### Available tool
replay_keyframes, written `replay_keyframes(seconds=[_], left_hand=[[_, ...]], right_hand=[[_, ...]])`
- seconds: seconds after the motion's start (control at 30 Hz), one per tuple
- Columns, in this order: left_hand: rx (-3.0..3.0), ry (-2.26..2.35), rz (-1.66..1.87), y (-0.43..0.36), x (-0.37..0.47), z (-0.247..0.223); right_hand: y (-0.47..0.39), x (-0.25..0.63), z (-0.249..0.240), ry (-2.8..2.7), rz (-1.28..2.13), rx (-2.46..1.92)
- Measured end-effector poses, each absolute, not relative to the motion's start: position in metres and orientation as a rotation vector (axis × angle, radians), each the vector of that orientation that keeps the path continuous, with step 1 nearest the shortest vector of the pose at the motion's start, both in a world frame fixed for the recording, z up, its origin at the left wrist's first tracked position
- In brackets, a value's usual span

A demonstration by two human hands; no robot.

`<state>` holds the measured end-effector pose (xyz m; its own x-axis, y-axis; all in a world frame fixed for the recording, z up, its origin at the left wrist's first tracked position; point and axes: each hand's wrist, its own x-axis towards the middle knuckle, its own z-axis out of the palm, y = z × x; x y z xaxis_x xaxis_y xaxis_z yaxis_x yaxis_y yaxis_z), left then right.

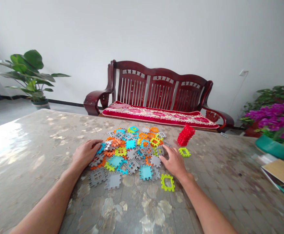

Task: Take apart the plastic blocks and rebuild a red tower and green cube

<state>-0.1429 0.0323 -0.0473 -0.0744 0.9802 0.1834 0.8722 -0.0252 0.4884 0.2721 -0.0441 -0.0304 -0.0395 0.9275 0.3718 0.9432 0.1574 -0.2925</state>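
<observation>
A heap of interlocking plastic tiles (130, 144) in blue, grey, orange and lime green lies on the table. My left hand (84, 152) rests against the heap's left edge, fingers stretched forward beside a blue tile and holding nothing I can see. On the opposite side, my right hand (174, 161) has its thumb and index finger apart, touching or close to a grey tile (155, 161). A lime green frame tile (167, 182) lies below that hand. Beyond it are another lime green tile (184, 152) and a red stack of toothed pieces (186, 135).
The patterned tabletop (217, 182) extends around the heap. At the right edge are a teal flowerpot (274, 147) with purple flowers and a brown folder (281, 172). Behind the table stands a dark wooden bench (162, 86); a leafy plant (33, 74) is at the left.
</observation>
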Motion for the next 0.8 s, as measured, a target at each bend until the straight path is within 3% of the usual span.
replay_keyframes(seconds=[0.4, 0.57, 0.8], left_hand=[[1.982, 2.042, 0.698, 0.0292, -0.1405, -0.0442], [1.977, 2.035, 0.703, 0.0278, -0.1389, -0.0425], [1.99, 2.023, 0.716, 0.0281, -0.1388, -0.0424]], right_hand=[[-0.0475, 0.266, -0.0336, -1.784, -0.004, -1.696], [-0.0473, 0.2645, -0.0297, -1.943, 0.14, -1.447], [-0.0403, 0.2726, -0.035, -2.109, 0.063, -1.58]])
